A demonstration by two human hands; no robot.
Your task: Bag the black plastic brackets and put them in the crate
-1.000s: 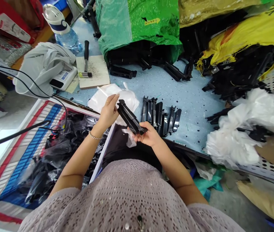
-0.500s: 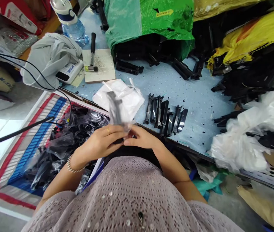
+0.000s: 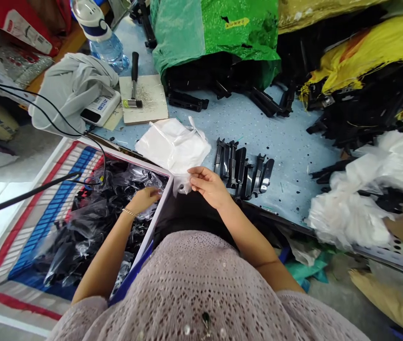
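Observation:
My left hand (image 3: 144, 200) is over the open bin, close to its right rim. Its fingers are loosely stretched out and partly turned from view; I make out nothing held in them. Beneath it lie bagged black parts (image 3: 87, 220) in clear plastic. My right hand (image 3: 206, 184) pinches the near corner of a white plastic bag (image 3: 182, 182) at the table's front edge. That corner belongs to a flat stack of white plastic bags (image 3: 173, 144). To the right of this hand, several slim black plastic parts (image 3: 237, 166) stand side by side on the blue table (image 3: 290, 161).
A hammer (image 3: 134, 78) rests on a pale board (image 3: 151, 102). Left of it are a white device (image 3: 102, 109) and a water bottle (image 3: 107, 45). A green sack (image 3: 237, 28) spills black parts at the back. Cables (image 3: 34, 192) cross the bin (image 3: 4, 260). White plastic (image 3: 351, 213) bunches at right.
My left hand has moved left and away from my right hand, over the bin. The bagged part held between both hands is no longer in them. My right hand now grips a bag corner.

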